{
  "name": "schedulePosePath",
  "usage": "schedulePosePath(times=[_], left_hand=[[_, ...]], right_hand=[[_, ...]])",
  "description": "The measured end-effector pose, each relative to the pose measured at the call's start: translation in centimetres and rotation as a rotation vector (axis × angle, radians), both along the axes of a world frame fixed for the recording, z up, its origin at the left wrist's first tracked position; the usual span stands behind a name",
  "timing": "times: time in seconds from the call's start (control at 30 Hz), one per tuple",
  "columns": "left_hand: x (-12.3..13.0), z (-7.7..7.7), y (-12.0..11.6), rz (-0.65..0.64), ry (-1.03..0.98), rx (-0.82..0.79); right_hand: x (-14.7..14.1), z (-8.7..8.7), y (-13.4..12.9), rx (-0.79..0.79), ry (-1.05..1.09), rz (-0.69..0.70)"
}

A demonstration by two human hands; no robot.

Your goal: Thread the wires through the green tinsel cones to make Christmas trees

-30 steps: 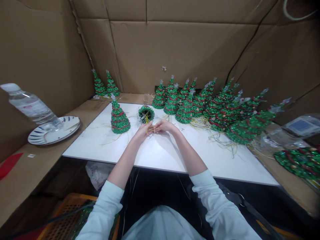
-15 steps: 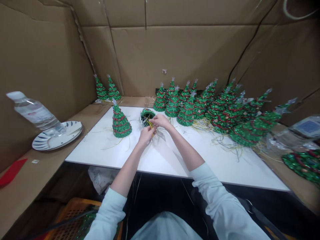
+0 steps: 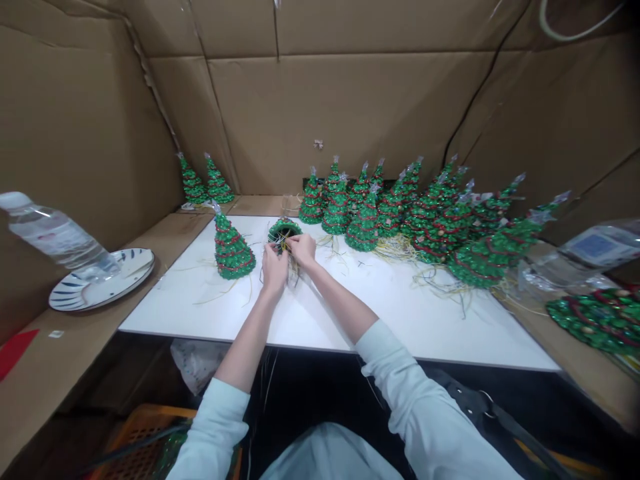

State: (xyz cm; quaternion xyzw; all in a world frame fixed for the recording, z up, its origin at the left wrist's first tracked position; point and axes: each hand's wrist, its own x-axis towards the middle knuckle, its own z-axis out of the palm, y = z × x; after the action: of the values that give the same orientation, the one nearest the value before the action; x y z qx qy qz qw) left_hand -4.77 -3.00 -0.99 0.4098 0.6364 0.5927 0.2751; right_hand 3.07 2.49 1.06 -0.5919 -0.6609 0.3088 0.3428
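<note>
A green tinsel tree (image 3: pixel 285 224) lies on its side on the white board (image 3: pixel 320 303), its dark hollow base facing me. Thin yellow and white wires stick out of that opening. My left hand (image 3: pixel 275 263) is at the lower edge of the opening, fingers pinched on some wires. Close beside it on the right, my right hand (image 3: pixel 302 249) pinches wires too, its fingertips nearly touching the left ones. An upright tree (image 3: pixel 233 251) with red garland and a clear star stands left of my hands, loose wires around its foot.
Several finished-looking trees (image 3: pixel 363 227) crowd the board's back right, with loose wires before them. Two more trees (image 3: pixel 218 181) stand back left. A bottle (image 3: pixel 60 235) leans on a plate (image 3: pixel 145 261) at left; another bottle (image 3: pixel 590 250) lies right. An orange basket (image 3: pixel 133 433) sits below.
Both hands have moved closer to the opening of the lying tree, and my left hand is now more upright in front of it. The whole view has shifted slightly.
</note>
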Motion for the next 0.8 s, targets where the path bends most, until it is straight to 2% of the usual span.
schedulePosePath(times=[0.1, 0.33, 0.43, 0.53, 0.67, 0.8], left_hand=[[-0.1, 0.2, 0.0, -0.017, 0.053, -0.064], [-0.5, 0.0, -0.1, 0.068, 0.147, -0.054], [-0.3, 0.7, -0.5, 0.074, 0.259, -0.107], [-0.3, 1.9, -0.5, 0.027, 0.366, -0.191], [-0.4, 3.2, 0.4, -0.119, 0.435, -0.361], [0.1, 3.9, 2.1, -0.181, 0.346, -0.455]], right_hand=[[0.1, 0.4, -1.0, 0.033, -0.027, 0.015], [1.3, 1.3, -3.5, 0.097, -0.113, 0.058], [1.6, 1.3, -4.5, 0.118, -0.117, 0.060], [2.4, 2.3, -4.6, 0.133, -0.170, 0.065], [4.7, 4.8, -1.8, 0.182, -0.215, -0.001], [5.6, 6.2, 4.2, 0.226, -0.136, -0.099]])
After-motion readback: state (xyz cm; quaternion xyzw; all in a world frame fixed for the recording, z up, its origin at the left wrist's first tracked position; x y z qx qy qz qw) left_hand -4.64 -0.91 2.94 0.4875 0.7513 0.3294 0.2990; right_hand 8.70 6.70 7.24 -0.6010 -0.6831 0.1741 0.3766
